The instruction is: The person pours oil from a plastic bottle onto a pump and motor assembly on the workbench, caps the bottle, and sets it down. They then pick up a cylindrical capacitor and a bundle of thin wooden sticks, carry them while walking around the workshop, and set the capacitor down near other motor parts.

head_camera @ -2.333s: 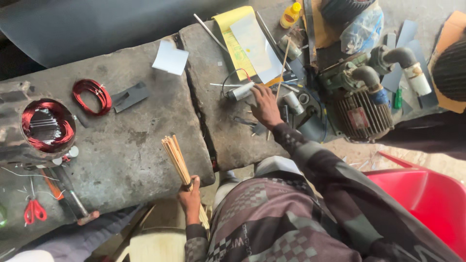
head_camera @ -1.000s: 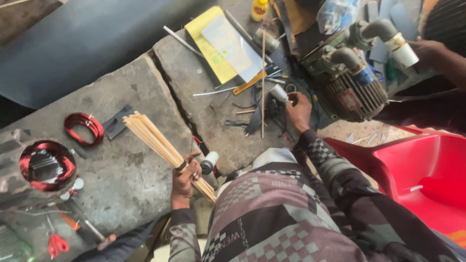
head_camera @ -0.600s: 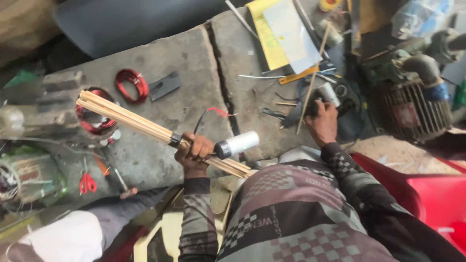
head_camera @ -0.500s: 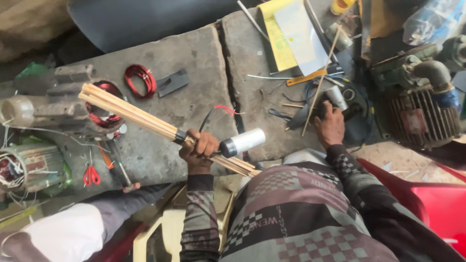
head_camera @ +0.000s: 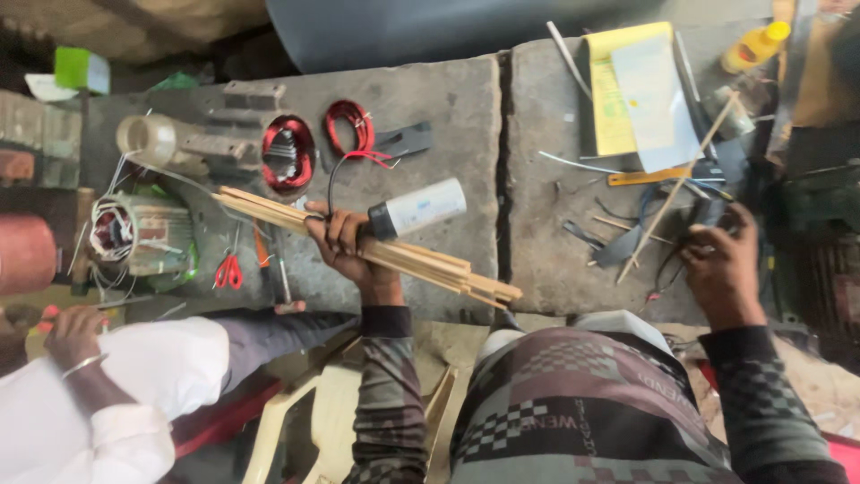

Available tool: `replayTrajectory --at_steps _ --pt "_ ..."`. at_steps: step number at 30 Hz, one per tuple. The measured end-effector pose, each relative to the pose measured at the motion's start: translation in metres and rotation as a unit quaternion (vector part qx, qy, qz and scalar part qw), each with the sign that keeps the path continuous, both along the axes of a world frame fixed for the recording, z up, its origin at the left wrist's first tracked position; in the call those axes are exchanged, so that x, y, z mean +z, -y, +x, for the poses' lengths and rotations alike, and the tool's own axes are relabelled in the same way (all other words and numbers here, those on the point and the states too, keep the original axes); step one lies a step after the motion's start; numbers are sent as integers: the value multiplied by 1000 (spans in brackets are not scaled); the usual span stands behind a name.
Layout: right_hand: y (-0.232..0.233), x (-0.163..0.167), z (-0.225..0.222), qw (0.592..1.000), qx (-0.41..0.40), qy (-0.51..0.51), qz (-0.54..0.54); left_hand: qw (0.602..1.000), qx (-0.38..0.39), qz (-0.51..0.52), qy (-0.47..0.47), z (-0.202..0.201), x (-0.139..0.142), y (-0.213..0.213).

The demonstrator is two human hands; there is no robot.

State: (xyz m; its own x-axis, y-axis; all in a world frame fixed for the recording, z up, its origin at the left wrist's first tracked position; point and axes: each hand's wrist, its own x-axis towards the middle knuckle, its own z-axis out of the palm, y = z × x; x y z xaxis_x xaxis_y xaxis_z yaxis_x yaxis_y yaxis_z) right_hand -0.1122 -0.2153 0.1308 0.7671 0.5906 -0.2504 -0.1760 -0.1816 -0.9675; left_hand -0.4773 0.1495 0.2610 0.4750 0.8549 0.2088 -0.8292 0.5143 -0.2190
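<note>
My left hand grips a bundle of thin wooden sticks together with a white cylinder with a black cap, from which red and black wires trail. The bundle lies across the stone bench, pointing left and right. My right hand is at the right, its fingers closed around a single long thin stick that leans up over scattered tools.
Red wire coils and a wound motor part lie on the stone bench. A motor stator, red-handled scissors, yellow and white sheets, a yellow bottle. A co-worker's white sleeve is at lower left.
The view has swung left. My left hand picked up the stick bundle, then the white cylinder with it. My right hand left the tool pile and took hold of one long stick.
</note>
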Motion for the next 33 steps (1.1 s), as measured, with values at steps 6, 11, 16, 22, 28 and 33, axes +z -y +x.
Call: replayTrajectory --at_steps 6,11,16,22,28,33 --pt "-24 75 15 913 -124 -288 262 999 12 -20 40 11 30 14" --pt "-37 127 15 857 -133 -377 327 998 14 -33 56 16 44 19" --pt "-51 167 -2 831 -121 -412 353 996 -1 -35 79 19 53 24" --pt "-66 194 -24 796 -105 -458 382 996 -12 -42 83 21 51 24" --pt "-57 181 -11 851 -163 -403 296 998 -19 -53 40 2 36 13" --pt "-9 157 12 918 -203 -244 239 994 12 -66 -87 -29 10 7"
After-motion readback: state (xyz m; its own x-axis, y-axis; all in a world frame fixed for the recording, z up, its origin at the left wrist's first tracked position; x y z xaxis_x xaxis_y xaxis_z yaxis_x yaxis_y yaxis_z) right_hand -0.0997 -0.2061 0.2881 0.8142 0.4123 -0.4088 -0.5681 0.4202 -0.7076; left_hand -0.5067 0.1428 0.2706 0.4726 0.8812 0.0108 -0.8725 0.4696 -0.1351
